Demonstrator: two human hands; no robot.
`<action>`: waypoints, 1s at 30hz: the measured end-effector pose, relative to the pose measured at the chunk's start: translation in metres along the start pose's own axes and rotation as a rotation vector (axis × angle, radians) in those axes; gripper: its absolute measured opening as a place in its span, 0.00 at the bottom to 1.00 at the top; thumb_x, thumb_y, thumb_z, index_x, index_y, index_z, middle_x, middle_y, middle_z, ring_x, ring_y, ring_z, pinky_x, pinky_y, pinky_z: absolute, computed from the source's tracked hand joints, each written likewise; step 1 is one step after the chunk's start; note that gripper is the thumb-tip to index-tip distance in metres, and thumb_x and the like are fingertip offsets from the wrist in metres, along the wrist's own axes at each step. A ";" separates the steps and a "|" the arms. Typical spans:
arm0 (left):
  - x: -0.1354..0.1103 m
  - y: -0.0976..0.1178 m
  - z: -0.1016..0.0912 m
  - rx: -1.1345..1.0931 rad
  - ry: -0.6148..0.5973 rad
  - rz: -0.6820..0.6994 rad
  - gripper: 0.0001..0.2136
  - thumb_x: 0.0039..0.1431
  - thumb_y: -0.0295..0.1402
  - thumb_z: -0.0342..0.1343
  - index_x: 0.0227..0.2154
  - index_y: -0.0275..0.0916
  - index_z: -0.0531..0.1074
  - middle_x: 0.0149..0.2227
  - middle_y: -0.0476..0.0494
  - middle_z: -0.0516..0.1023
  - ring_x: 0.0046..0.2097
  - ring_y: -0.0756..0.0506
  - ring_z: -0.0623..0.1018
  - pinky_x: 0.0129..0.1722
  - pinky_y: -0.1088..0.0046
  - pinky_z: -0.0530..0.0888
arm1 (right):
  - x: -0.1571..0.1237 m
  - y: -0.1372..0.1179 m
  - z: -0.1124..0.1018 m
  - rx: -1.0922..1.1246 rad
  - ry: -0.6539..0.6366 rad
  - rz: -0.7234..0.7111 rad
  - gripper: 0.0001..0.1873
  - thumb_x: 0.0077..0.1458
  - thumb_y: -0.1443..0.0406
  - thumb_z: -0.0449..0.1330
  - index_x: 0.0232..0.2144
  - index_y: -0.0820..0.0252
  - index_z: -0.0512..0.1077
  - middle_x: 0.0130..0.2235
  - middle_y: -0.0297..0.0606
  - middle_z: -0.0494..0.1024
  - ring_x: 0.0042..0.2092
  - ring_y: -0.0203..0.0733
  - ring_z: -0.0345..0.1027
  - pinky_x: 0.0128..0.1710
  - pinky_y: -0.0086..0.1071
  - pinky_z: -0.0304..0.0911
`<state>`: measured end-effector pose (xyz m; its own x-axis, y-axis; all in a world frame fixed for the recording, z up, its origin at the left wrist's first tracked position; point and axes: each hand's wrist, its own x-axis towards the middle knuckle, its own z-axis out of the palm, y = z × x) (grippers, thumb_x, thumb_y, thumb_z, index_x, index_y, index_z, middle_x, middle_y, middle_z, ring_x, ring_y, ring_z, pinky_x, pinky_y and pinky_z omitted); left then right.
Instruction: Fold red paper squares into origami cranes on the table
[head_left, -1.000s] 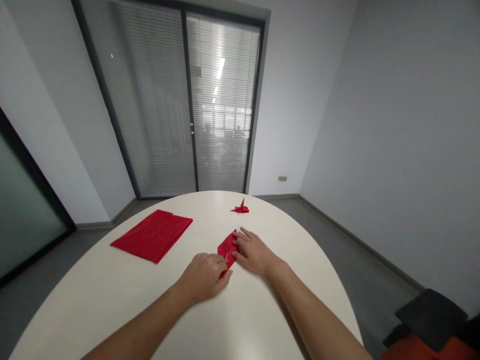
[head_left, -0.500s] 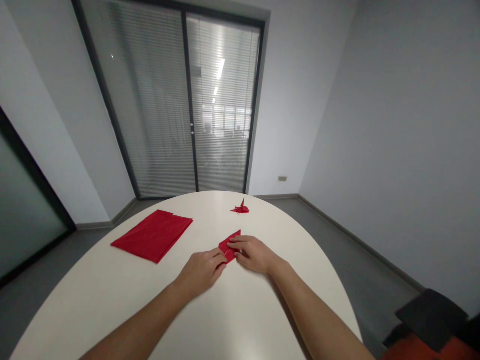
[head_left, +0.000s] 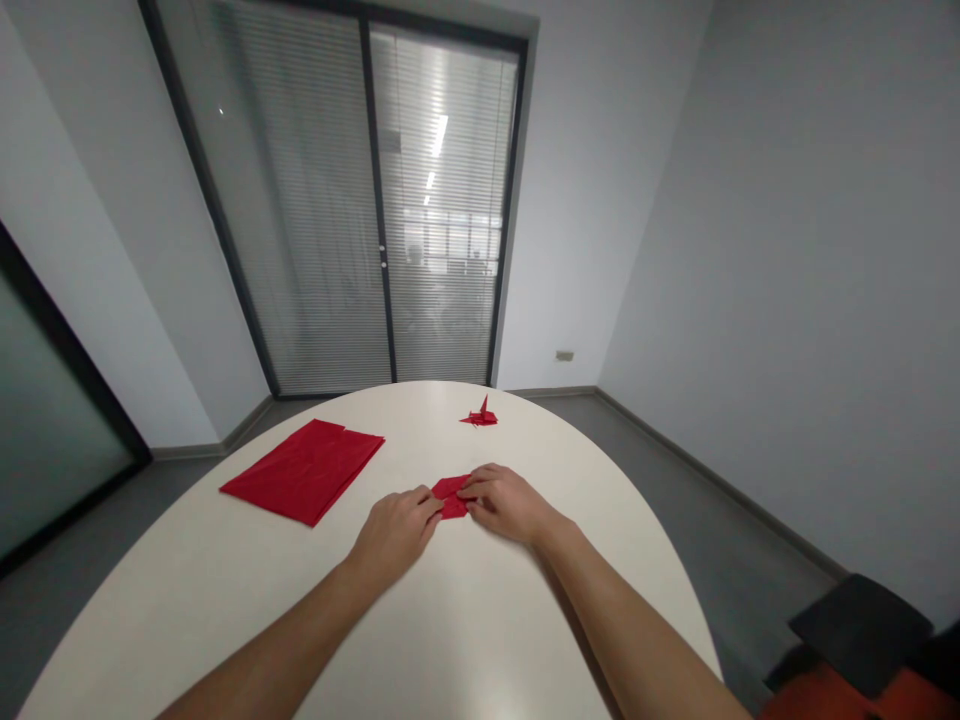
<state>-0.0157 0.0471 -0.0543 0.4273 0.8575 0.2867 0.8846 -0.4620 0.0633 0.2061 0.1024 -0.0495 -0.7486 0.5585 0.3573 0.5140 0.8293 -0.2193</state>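
Observation:
A small folded piece of red paper [head_left: 451, 497] lies on the white round table between my hands. My left hand [head_left: 399, 525] pinches its left edge, the fingers closed and bent over it. On the other side my right hand [head_left: 506, 500] grips the right end, thumb below and fingers on top, which hides that part of the paper. Farther back on the table stands a red origami crane [head_left: 481, 415]. To the left of my hands rests a larger stack of red paper [head_left: 306, 473], with nothing touching it.
The round white table [head_left: 480, 620] fills the front, its curved edge on both sides. Beyond it are a glass partition with blinds [head_left: 442, 300] and grey walls. A black and orange object [head_left: 862, 640], blurred, is at the lower right.
The small red paper has turned so its long side runs more across the table. My left hand has shifted slightly left and up; the right hand has moved only a little.

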 end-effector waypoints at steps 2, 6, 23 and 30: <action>0.000 0.000 0.001 0.003 -0.011 0.003 0.10 0.67 0.29 0.50 0.40 0.42 0.77 0.39 0.44 0.79 0.39 0.45 0.79 0.39 0.70 0.73 | 0.002 0.001 0.002 -0.020 0.006 -0.002 0.13 0.61 0.69 0.56 0.43 0.57 0.79 0.41 0.40 0.82 0.44 0.44 0.72 0.50 0.37 0.62; 0.000 -0.002 0.003 -0.012 0.007 0.008 0.10 0.67 0.29 0.50 0.40 0.42 0.78 0.43 0.44 0.79 0.40 0.45 0.80 0.40 0.70 0.74 | 0.004 0.002 0.005 -0.077 -0.002 -0.001 0.11 0.63 0.68 0.55 0.39 0.57 0.79 0.40 0.40 0.82 0.42 0.43 0.73 0.47 0.36 0.62; -0.001 -0.004 0.004 -0.081 0.024 -0.049 0.11 0.66 0.28 0.49 0.44 0.43 0.75 0.40 0.43 0.82 0.43 0.43 0.80 0.43 0.69 0.73 | 0.008 -0.006 0.002 -0.132 0.035 0.064 0.09 0.65 0.68 0.54 0.36 0.61 0.74 0.38 0.42 0.79 0.42 0.44 0.71 0.45 0.37 0.62; 0.000 -0.013 0.010 -0.092 0.046 -0.163 0.13 0.66 0.27 0.48 0.44 0.44 0.77 0.42 0.44 0.83 0.43 0.43 0.82 0.43 0.69 0.73 | 0.004 -0.007 -0.002 -0.030 0.052 0.035 0.11 0.62 0.70 0.54 0.43 0.60 0.74 0.42 0.42 0.80 0.45 0.44 0.71 0.50 0.38 0.62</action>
<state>-0.0255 0.0553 -0.0646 0.2688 0.9124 0.3087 0.9198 -0.3382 0.1988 0.2009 0.0989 -0.0448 -0.7079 0.5845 0.3965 0.5521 0.8080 -0.2054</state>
